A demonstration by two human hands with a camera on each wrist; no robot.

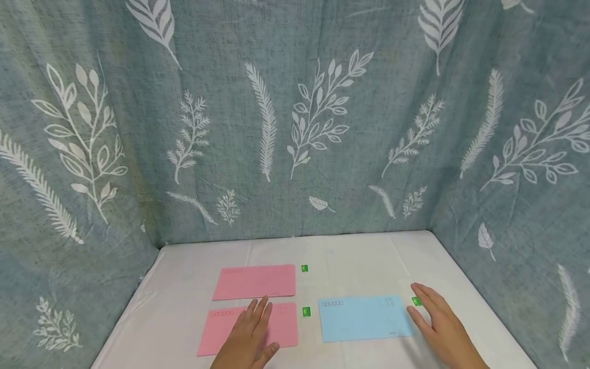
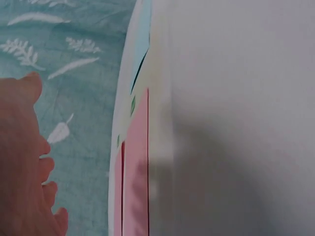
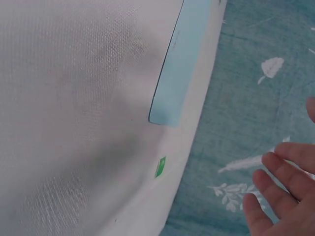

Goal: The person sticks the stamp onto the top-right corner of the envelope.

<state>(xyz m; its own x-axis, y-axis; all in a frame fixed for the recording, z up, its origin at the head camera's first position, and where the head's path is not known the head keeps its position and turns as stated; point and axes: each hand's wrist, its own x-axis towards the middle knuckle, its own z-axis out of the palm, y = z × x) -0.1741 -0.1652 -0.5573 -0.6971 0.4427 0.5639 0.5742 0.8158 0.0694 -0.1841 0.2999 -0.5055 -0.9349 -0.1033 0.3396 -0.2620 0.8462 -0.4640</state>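
Note:
My left hand (image 1: 249, 335) hovers over the nearer pink envelope (image 1: 214, 333), fingers extended and holding nothing. Behind that lies a second pink envelope (image 1: 255, 283). Just right of the pink pair are two small green stamps, a far one (image 1: 304, 268) and a near one (image 1: 306, 311). A light blue envelope (image 1: 364, 319) lies to the right of them. Beyond its right end my right hand (image 1: 442, 328) is raised with loose, spread fingers, nothing in it. Its fingers partly cover a third green stamp (image 1: 416, 301), which shows whole in the right wrist view.
All of it lies on a white-covered table (image 1: 359, 261). Grey-green curtain (image 1: 286, 205) with white leaf prints closes off the back and both sides of the table.

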